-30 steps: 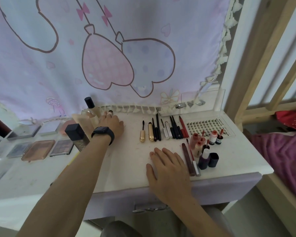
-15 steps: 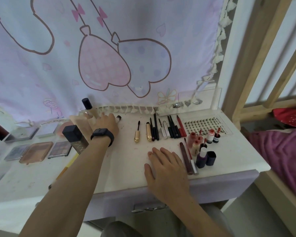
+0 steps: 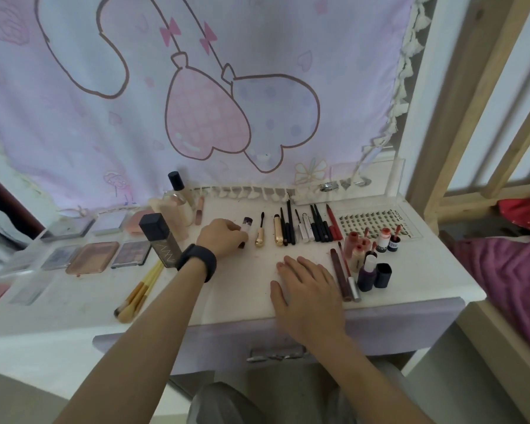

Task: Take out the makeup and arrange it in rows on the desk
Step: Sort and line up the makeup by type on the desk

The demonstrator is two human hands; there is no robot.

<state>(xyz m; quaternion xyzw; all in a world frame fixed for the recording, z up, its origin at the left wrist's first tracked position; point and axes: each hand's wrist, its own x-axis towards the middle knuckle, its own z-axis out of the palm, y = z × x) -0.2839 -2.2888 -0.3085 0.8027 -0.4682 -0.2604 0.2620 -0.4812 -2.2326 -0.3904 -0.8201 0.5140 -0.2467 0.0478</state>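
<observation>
My left hand grips a small tube with a dark patterned cap at the left end of a row of pens, wands and gold tubes on the white desk. My right hand lies flat on the desk with fingers straight, holding nothing. Just right of it stand lip glosses and small bottles beside two long brown and silver tubes. Eyeshadow palettes lie in rows at the left.
A tall black-capped bottle, a clear bottle and a pink stick stand at the back left. Yellow brushes lie near the front. A lash tray sits back right. A wooden bed frame stands at the right.
My left hand has come right and forward from the bottles at the back left to the row's left end, carrying the small tube. My right hand has stayed put.
</observation>
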